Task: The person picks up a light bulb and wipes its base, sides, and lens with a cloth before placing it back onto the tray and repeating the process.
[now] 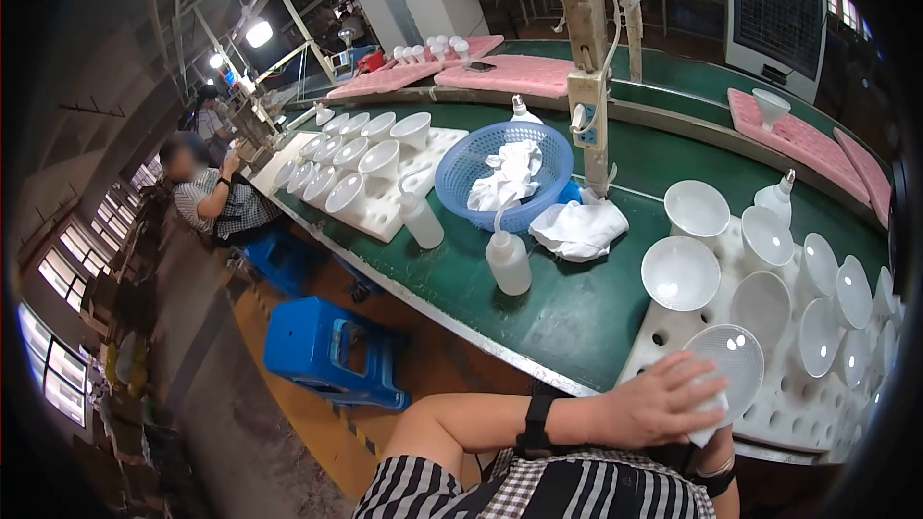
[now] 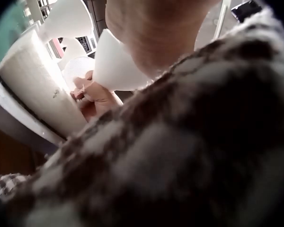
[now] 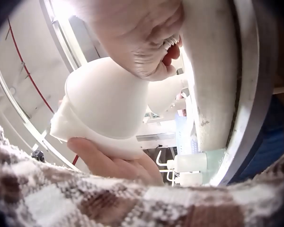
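Both my hands are together on one white cup [image 1: 733, 362] at the lower right of the head view, over the near edge of the foam tray [image 1: 670, 329]. My left hand [image 1: 663, 404] wraps over its rim with a scrap of cloth [image 1: 707, 428] under the fingers. My right hand [image 2: 95, 92] is mostly hidden below and pinches the narrow end. A bottle [image 1: 508, 260] stands mid-frame on the green belt [image 1: 567, 312].

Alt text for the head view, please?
The person's left hand holds a white plastic cone-shaped shade at the near edge of a white perforated foam tray of similar shades, on a green table with squeeze bottles and a blue basket.
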`<state>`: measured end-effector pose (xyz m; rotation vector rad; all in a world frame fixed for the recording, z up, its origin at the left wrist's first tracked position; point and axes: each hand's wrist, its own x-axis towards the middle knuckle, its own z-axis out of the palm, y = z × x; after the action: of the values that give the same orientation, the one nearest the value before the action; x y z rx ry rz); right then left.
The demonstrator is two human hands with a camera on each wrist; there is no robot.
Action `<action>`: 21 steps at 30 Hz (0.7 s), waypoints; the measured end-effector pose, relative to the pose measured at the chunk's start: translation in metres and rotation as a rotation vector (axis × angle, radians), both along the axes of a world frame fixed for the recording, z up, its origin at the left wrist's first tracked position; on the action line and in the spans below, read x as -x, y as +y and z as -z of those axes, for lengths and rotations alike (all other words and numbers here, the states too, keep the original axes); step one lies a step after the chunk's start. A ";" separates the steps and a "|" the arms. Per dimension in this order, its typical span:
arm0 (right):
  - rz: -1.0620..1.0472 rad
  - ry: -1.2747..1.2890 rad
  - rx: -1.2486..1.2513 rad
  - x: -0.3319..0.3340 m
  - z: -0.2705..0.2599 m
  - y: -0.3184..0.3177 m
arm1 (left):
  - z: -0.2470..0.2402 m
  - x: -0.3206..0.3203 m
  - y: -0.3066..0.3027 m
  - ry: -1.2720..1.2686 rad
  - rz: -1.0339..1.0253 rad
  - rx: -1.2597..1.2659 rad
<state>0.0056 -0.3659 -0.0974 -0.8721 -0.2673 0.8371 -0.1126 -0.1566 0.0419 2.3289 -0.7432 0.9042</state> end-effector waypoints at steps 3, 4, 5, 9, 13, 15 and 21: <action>-0.054 -0.605 0.239 0.000 -0.014 0.005 | -0.006 -0.013 -0.007 0.011 0.086 -0.003; -0.074 -0.593 0.221 0.000 -0.036 0.030 | -0.011 -0.020 -0.005 0.028 0.120 -0.005; -0.091 -0.581 0.202 -0.001 -0.065 0.060 | -0.016 -0.028 -0.002 0.014 0.099 0.032; -0.174 -0.536 0.129 -0.009 -0.110 0.105 | -0.001 -0.043 0.012 0.113 -0.173 0.128; -0.264 -0.479 0.056 0.002 -0.052 0.034 | 0.002 -0.015 -0.003 0.004 -0.080 0.039; -0.309 -0.436 0.030 0.015 -0.020 -0.005 | -0.004 -0.016 -0.013 -0.048 -0.018 0.025; -0.429 -0.346 -0.066 -0.003 -0.126 0.108 | -0.017 -0.048 -0.003 0.013 -0.148 0.083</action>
<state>0.0090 -0.2575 0.0288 -0.9100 -0.8020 1.0634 -0.0648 -0.1592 0.0588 2.3382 -0.5229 0.9631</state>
